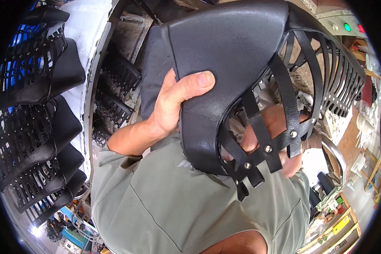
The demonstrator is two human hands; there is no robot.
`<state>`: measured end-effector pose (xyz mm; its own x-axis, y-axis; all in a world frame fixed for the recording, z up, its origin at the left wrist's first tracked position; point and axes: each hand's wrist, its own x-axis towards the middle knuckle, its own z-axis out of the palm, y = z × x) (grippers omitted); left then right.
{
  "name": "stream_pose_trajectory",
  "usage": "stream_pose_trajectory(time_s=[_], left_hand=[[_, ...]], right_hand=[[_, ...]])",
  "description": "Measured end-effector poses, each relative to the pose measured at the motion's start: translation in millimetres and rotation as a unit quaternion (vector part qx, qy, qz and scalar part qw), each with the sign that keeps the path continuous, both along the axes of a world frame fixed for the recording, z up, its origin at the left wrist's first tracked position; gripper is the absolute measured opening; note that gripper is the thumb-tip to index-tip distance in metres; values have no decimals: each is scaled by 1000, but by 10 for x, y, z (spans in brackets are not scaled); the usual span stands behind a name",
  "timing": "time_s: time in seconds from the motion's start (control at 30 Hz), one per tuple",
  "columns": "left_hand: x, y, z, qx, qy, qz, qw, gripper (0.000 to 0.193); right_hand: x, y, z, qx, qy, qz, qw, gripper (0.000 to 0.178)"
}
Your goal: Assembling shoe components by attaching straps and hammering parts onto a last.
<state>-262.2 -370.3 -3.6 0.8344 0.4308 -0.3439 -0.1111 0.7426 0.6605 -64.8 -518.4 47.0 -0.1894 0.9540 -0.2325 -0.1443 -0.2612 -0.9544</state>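
Observation:
A large black leather piece point(224, 46) is held up in front of my chest, tilted. One part of it is a smooth, padded-looking panel with seamed edges; the other is an open lattice of strips joined by silver rivets. My left hand point(169, 97) is closed on the panel's left edge, its thumb pressed flat on the front and its fingers hidden behind. Behind the lower strips, my right hand point(279, 120) shows in parts through the gaps, slightly blurred, closed around the riveted strips. Loose strip ends hang below it.
Several similar black strapped pieces point(67, 67) are lined up at the left beside a white table point(82, 21). More dark strapped pieces point(114, 101) lie lower, past the table's edge. Green and red lights point(347, 27) show at the upper right. A curved metal tube point(336, 156) stands at the right.

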Motion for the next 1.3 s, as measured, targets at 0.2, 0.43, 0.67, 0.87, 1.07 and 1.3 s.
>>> stream_pose_trajectory(time_s=[0.2, 0.43, 0.67, 0.87, 1.07, 1.3], left_hand=[[-131, 19, 111, 33, 75, 22, 996, 51], [-119, -41, -115, -31, 2, 26, 999, 50], [-105, -2, -72, 55, 25, 34, 998, 67], [-111, 29, -59, 67, 8, 41, 997, 48], [111, 51, 212, 114, -21, -26, 993, 43], [-139, 52, -67, 26, 66, 74, 995, 45]], right_hand=[[-656, 270, -373, 290, -51, -136, 946, 25], [-575, 268, -453, 454, -83, -258, 849, 23], [-128, 453, -423, 439, -104, -89, 888, 26], [259, 533, -334, 430, -108, 118, 889, 28], [104, 425, -5, 418, -106, 197, 880, 30], [-250, 429, -565, 405, 107, 64, 906, 20]])
